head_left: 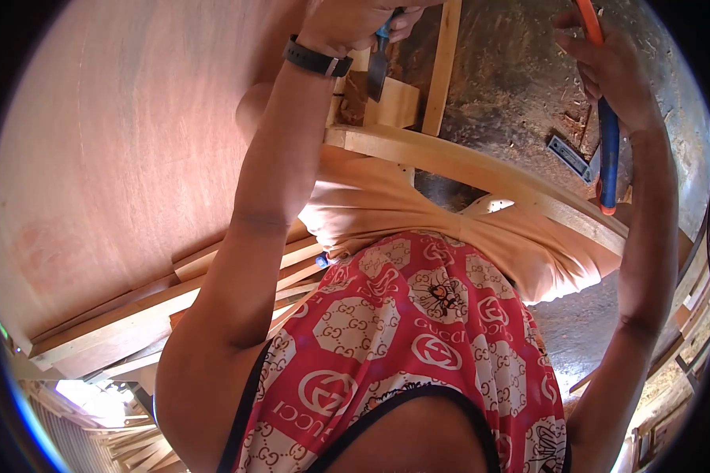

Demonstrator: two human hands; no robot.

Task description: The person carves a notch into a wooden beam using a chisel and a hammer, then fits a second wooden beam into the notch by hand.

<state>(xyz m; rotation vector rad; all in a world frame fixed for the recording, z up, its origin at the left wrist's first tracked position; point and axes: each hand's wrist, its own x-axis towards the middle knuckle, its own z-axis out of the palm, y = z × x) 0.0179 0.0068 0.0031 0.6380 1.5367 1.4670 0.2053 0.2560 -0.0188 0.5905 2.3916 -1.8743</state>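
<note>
At the top of the head view, my left hand (355, 27) is closed round the blue handle of a chisel (377, 72), its flat blade pointing down. Just below the blade is a small pale wood block (396, 104). A long curved-looking wood bar (465, 165) lies across my lap beneath it. At the upper right, my right hand (615, 75) grips the blue and orange handle of what looks like a hammer (608, 154); its head is beyond the frame. Part of my left hand is cut off by the top edge.
A thin wood strip (442, 71) runs up from the bar. On the dark, shaving-strewn floor (505, 87) lies a small grey metal tool (569, 158). A large plywood sheet (126, 142) stands at my left, with stacked timber (158, 303) below it.
</note>
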